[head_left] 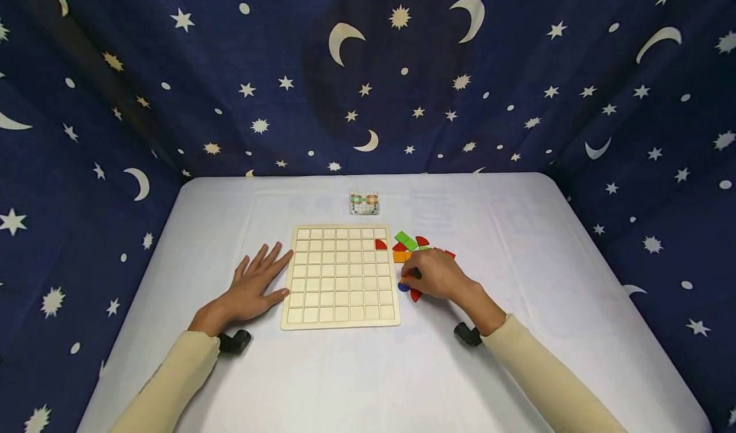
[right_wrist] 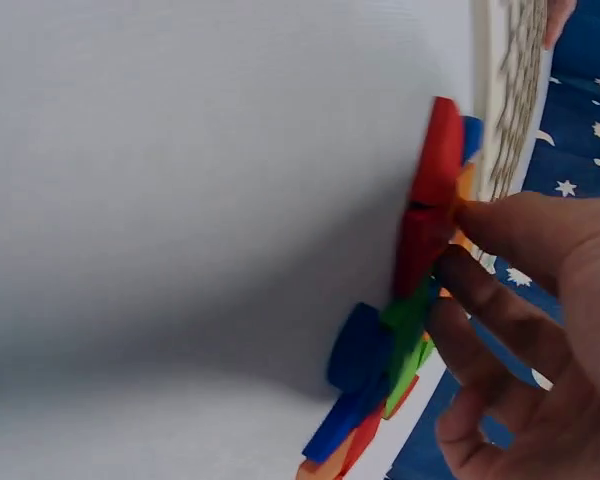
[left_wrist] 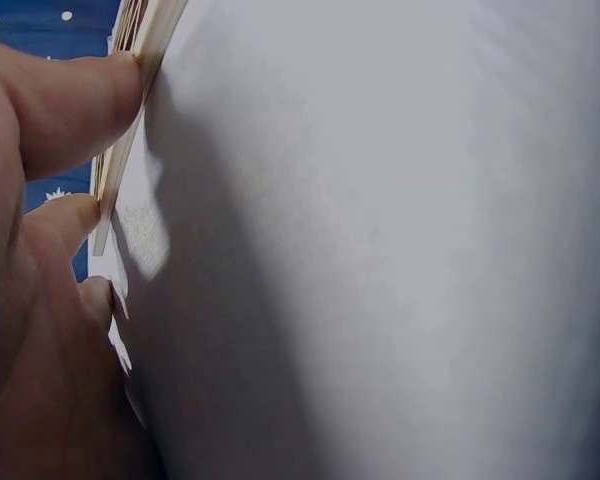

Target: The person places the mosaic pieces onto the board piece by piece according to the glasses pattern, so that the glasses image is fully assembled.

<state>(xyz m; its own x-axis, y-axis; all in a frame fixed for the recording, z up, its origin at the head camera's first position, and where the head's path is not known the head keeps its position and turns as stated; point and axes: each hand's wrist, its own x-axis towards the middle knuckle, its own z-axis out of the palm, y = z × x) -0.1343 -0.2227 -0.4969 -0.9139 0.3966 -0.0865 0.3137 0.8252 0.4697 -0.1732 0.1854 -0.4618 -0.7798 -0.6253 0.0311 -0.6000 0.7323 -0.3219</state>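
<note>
At the middle of the white worktop point(head_left: 517, 241) lies a pale wooden grid board point(head_left: 341, 276), and everything else sits around it. One red quarter-round piece point(head_left: 381, 244) occupies a cell in the board's right-hand column, second row from the far edge; the other cells show bare wood.

Just off the board's left edge the left hand point(head_left: 255, 286) rests flat on the worktop, palm down, fingers point(left_wrist: 75, 100) straight and spread, holding nothing. The left wrist view shows two fingertips touching the board's side edge.

Just off the board's right edge lies a loose heap of coloured pieces point(head_left: 411, 246): green, orange, red and blue tiles, some overlapping. The right hand point(head_left: 439, 275) sits over the near part of this heap, its fingers point(right_wrist: 500, 230) curled down among the tiles. In the right wrist view the fingertips touch red and green pieces that stand on edge against one another, with a blue round piece point(right_wrist: 358, 345) lying beside them; whether any single tile is actually pinched cannot be told. From the head view a blue piece and a red piece peek out beneath that hand, on the side nearest the board.

Beyond the board's far edge, a little apart from it, sits a small pattern card point(head_left: 365, 202) printed with a coloured grid. Dark blue cloth point(head_left: 172, 88) with moons and stars walls the worktop on three sides.
</note>
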